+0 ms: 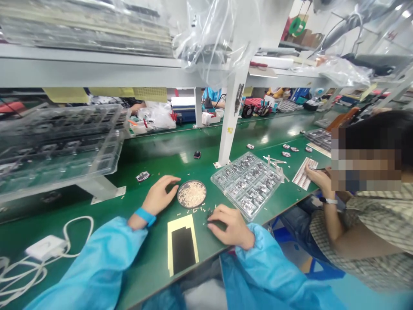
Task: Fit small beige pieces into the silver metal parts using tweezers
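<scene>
The table [226, 137] is deep green. On it, a round dish [191, 194] holds pale pinkish-beige bits. Left of the dish, a hand [160, 196] wears a bright blue wristband [145, 216] and light blue sleeve [97, 262]. Below the dish lies a black sheet [182, 249] bordered pale yellow. Right of the dish sits a clear tray [248, 183] with grey parts. Far left, a white cable [69, 241]. A co-worker's shirt [377, 232] is beige-and-grey checked.

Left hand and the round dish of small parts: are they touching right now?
Touching. The head view shows the left hand with its fingertips curled onto the left rim of the round dish, with no green table visible between them.
</scene>
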Demonstrator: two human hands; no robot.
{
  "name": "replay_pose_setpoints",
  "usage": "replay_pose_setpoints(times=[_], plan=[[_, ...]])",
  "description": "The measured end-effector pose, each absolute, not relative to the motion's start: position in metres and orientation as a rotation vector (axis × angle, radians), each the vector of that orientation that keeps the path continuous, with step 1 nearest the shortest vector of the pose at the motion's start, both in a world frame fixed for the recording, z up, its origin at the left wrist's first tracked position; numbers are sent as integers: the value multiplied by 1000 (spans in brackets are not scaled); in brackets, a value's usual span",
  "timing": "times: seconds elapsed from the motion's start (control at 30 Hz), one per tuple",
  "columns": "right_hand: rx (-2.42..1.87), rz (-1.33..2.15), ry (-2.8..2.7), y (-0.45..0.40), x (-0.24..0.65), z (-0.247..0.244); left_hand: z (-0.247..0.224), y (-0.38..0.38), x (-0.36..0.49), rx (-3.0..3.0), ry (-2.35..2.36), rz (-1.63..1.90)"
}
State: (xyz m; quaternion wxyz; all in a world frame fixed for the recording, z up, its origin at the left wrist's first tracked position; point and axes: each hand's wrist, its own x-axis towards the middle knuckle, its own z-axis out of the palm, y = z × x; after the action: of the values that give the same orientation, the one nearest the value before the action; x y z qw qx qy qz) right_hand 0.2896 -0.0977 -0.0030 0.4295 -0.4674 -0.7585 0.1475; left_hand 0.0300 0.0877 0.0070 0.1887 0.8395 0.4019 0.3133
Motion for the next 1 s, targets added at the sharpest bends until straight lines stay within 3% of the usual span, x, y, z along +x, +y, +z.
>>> replay_pose_setpoints(times=[0.23,0.43,0.6,0.77,1.0], plan=[[-1114,438,-1659,-96,291,-5,18,201,141,2248,1288,737],[-1049,543,-1554,-99,298,-1,22,216,171,1952,1329,801],[-1214,382,-1509,-94,297,-1,34,178,127,1630,1120,812],[-1378,342,-1525,-94,298,-13,38,94,49,1298,920,798],[-1059,1042,-1165,-74,274,-8,35,14,3,905,801,807]])
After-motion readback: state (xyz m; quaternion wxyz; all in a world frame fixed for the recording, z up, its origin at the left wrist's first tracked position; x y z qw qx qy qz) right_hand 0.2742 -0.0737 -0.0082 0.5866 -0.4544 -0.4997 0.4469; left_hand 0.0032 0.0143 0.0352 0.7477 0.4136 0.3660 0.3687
